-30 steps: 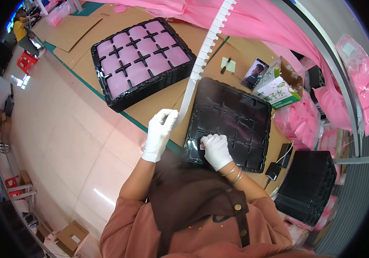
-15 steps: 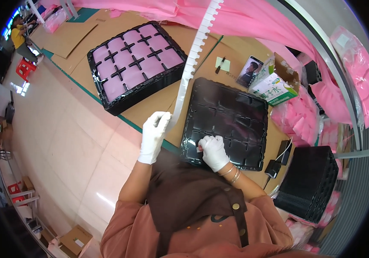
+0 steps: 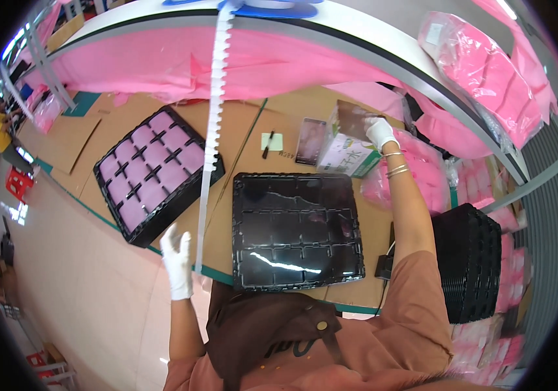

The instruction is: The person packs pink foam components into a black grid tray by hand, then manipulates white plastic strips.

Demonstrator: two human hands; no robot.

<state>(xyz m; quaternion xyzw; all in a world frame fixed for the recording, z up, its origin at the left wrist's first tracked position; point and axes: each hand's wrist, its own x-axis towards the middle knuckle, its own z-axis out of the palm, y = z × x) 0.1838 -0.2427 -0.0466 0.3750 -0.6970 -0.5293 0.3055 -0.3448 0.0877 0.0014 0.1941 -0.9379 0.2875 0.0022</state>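
Note:
My left hand (image 3: 177, 262), in a white glove, is raised at the table's front edge with its fingers apart, holding nothing. Just right of it hangs the lower end of a long white strip (image 3: 215, 104) with a notched edge. My right hand (image 3: 382, 135), also gloved, reaches to the open top of a green and white carton (image 3: 347, 153). Its fingertips are blurred at the carton's rim, so their grip is unclear. In front of me lies a glossy black plastic tray (image 3: 295, 231) with a grid of compartments. A second black tray (image 3: 155, 225) holds lilac sheets between cross-shaped dividers.
Beside the carton lie a phone (image 3: 310, 140) and a black pen (image 3: 268, 144) on a pale green note. Stacked black trays (image 3: 468, 260) stand at the right, near bagged pink material (image 3: 409, 173). A metal frame (image 3: 526, 189) rises behind. A person in yellow (image 3: 0, 130) is far left.
My right hand has moved from the front tray up to the carton. My left hand has let go of the strip and spread its fingers. The whole view has shifted.

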